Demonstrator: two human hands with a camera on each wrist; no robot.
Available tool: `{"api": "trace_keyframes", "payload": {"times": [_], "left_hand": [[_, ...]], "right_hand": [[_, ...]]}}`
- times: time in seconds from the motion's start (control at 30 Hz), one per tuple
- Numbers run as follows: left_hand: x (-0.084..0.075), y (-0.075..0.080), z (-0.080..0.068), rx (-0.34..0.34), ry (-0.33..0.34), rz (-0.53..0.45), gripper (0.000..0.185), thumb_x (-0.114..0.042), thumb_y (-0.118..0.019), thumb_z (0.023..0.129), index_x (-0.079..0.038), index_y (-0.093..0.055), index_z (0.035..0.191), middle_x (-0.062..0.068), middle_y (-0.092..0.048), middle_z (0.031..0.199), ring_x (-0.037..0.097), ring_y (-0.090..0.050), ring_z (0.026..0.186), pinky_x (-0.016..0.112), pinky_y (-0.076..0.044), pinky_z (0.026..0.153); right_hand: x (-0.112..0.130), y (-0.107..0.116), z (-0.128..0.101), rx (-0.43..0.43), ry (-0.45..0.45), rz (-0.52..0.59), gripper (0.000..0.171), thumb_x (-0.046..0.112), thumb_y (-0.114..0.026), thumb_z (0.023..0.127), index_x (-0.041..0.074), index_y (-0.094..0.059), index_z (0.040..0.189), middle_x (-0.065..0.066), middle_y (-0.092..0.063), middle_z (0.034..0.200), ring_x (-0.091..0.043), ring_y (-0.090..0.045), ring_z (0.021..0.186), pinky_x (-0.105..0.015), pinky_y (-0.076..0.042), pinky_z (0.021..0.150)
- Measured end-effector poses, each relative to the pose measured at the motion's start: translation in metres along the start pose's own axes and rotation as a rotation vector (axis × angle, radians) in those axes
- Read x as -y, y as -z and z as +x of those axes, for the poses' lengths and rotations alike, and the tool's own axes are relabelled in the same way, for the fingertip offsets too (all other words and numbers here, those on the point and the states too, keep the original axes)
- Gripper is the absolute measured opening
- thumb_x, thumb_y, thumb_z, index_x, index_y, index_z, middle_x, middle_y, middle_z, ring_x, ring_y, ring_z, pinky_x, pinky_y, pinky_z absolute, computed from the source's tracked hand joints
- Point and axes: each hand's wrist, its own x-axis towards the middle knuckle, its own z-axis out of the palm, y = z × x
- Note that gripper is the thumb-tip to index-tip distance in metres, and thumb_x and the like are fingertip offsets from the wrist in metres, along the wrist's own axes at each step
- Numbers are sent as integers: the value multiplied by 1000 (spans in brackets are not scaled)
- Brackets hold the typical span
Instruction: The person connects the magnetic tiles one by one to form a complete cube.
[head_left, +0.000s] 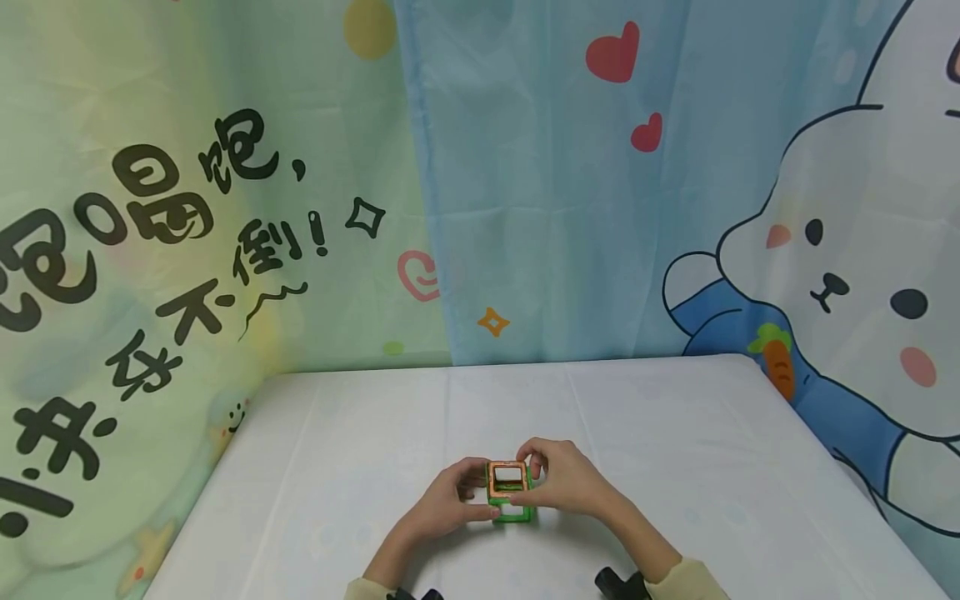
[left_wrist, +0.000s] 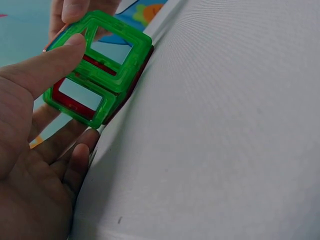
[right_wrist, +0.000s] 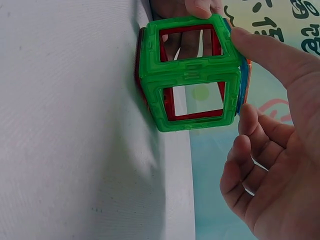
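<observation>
A box of square magnetic tiles point(right_wrist: 192, 75) stands on the white table, between both hands. Two green frames face the wrist cameras. Red tiles point(right_wrist: 169, 104) show through the openings, and a blue tile point(right_wrist: 243, 82) forms the upper side. Above the blue one lies an orange magnetic tile point(head_left: 491, 482). My left hand point(head_left: 442, 504) holds the box from the left, its thumb point(left_wrist: 65, 55) across a green frame and fingers behind and below. From the right, my right hand point(head_left: 566, 479) pinches the orange tile at its edges, thumb in front and index finger behind.
The white tabletop point(head_left: 360, 425) extends around the hands to its far edge. Behind it hangs a printed curtain point(head_left: 525, 167) with hearts, lettering and a cartoon rabbit. Dark wrist-camera parts point(head_left: 621, 583) show near the sleeves point(head_left: 686, 581).
</observation>
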Motion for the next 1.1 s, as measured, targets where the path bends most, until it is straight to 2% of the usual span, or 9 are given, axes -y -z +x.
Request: {"api": "trace_keyframes", "payload": {"times": [0.27,0.7,0.9,1.1], "left_hand": [[-1,0,-1,1,9,-5,58,-20,-82,79,-15,-57,130,-6,-62,118,12,-60,106,33,-46,88],[-1,1,-1,6,1,3,60,-21,-82,79,-14,-57,133,-5,-63,119,12,-60,107,31,-46,87],[-4,1,0,13,-5,-8,60,-21,-82,79,-13,-57,133,-4,-62,122,12,-60,109,31,-46,89],[-3,2,-1,15,9,5,63,-22,-82,79,-13,-55,135,-3,-62,125,11,-59,110,30,-46,89]], "right_hand": [[2,3,-3,38,-22,27,53,40,-86,70,11,-65,108,1,-56,80,-12,-45,64,-28,-40,56],[-4,6,-4,81,11,72,54,42,-83,74,9,-66,113,0,-56,85,-11,-46,66,-27,-42,58],[-9,14,-8,139,-48,172,53,31,-77,84,-1,-60,123,-9,-62,106,-20,-59,82,-33,-50,67],[-13,10,-8,241,-80,291,66,21,-83,79,-9,-54,130,-25,-58,126,-34,-65,100,-39,-54,80]]}}
